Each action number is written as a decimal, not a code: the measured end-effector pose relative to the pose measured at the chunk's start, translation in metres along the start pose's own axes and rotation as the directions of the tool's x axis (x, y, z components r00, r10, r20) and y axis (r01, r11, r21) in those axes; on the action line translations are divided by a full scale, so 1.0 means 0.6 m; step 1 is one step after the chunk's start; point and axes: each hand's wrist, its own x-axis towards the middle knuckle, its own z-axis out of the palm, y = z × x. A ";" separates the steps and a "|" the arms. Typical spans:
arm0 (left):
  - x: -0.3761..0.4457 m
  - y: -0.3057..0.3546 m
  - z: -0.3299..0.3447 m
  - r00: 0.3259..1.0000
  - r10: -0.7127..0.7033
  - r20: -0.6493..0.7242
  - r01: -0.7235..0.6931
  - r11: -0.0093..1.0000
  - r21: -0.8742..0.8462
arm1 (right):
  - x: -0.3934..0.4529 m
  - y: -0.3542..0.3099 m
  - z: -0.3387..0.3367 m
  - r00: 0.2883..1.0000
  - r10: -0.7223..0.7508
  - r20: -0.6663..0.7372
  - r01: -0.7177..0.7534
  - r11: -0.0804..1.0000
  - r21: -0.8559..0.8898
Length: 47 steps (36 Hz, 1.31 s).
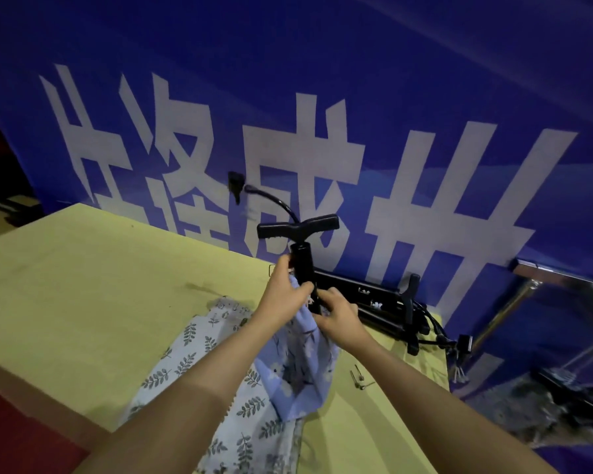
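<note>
A black hand pump (302,260) with a T-handle stands upright over the yellow table (83,285), its black hose (278,200) arching up and left to a nozzle. My left hand (285,295) grips the pump's barrel together with a blue flowered cloth (298,360). My right hand (339,313) holds the same cloth around the lower barrel, just right of my left hand. The cloth hangs down and hides the pump's base.
A white leaf-patterned cloth (199,350) lies on the table under my arms. Several black pumps (384,309) lie stacked at the table's back right edge. Small metal pins (358,376) lie near them. A blue banner (322,97) with white characters stands behind. Floor lies to the right.
</note>
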 end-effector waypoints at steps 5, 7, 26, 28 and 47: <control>0.003 -0.014 -0.005 0.996 0.016 -0.086 -0.016 1.000 0.005 | 0.005 0.005 0.010 0.997 0.001 0.083 0.002 0.999 -0.037; 0.004 -0.014 -0.004 0.992 0.008 -0.127 -0.006 1.000 0.016 | 0.006 0.007 0.008 0.994 0.008 0.113 -0.012 0.999 0.036; 0.013 -0.013 -0.019 0.977 0.016 -0.212 0.029 0.978 0.208 | 0.037 -0.037 -0.103 0.852 0.349 -0.391 -0.069 0.815 0.575; 0.013 -0.019 -0.018 0.976 -0.008 -0.217 0.054 0.977 0.205 | 0.038 -0.054 -0.112 0.875 0.300 -0.380 -0.031 0.818 0.575; 0.001 0.008 0.001 0.995 0.017 -0.094 0.024 0.908 0.418 | 0.063 -0.169 -0.173 0.876 0.100 -0.472 0.239 0.759 0.605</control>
